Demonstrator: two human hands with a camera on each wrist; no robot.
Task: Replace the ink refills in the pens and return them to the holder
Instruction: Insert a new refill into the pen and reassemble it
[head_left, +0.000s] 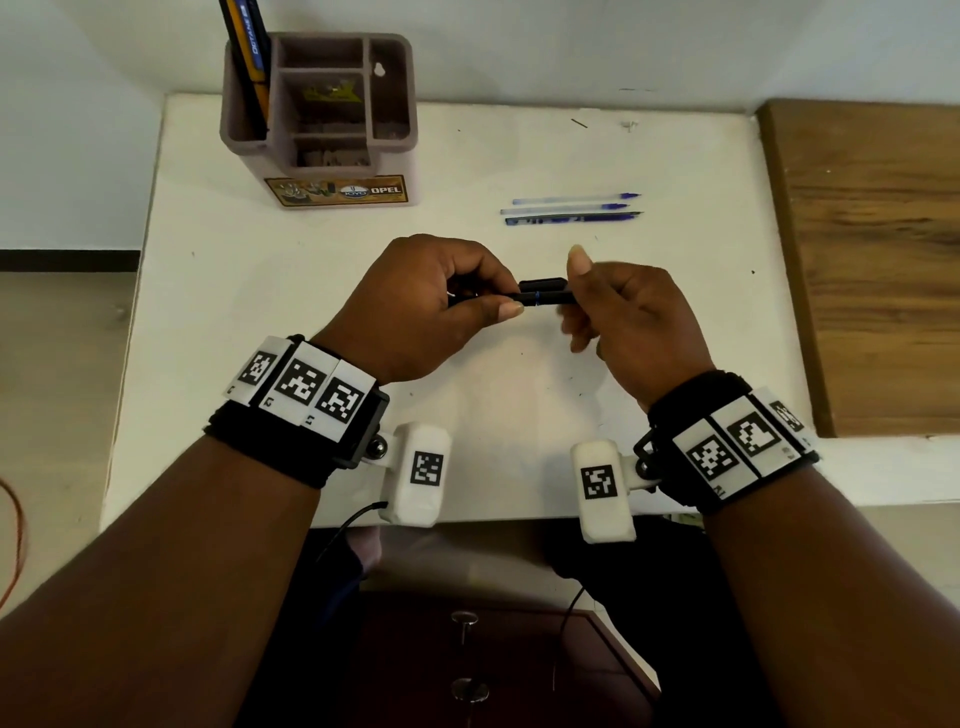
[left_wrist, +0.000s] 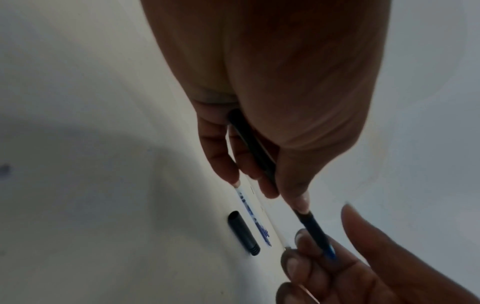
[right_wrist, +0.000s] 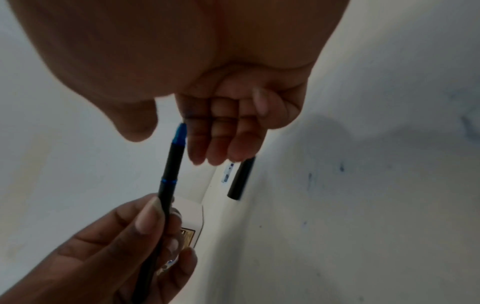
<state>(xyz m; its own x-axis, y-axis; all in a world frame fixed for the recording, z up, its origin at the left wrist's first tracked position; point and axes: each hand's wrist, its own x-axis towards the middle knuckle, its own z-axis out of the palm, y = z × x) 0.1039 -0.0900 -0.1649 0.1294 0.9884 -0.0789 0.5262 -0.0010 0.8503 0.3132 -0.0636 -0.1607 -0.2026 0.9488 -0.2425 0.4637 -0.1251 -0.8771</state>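
A black pen (head_left: 540, 298) with a blue ring and blue tip (right_wrist: 182, 131) hangs level above the white table (head_left: 260, 312). My left hand (head_left: 498, 301) grips its barrel between thumb and fingers (left_wrist: 267, 191). The right hand (head_left: 576, 301) is at the tip end: its thumb is lifted off and its loosely bent fingers (right_wrist: 205, 152) touch the tip from the side. The pen's black cap (head_left: 543, 285) lies on the table just behind the pen. Three refills (head_left: 571, 208) lie side by side farther back. The brown holder (head_left: 317, 114) stands at the back left with pens in its left slot.
A wooden board (head_left: 872, 249) borders the table on the right. The table's near edge runs under my wrists, with a dark drawer front (head_left: 467, 675) below it. A wall closes off the back.
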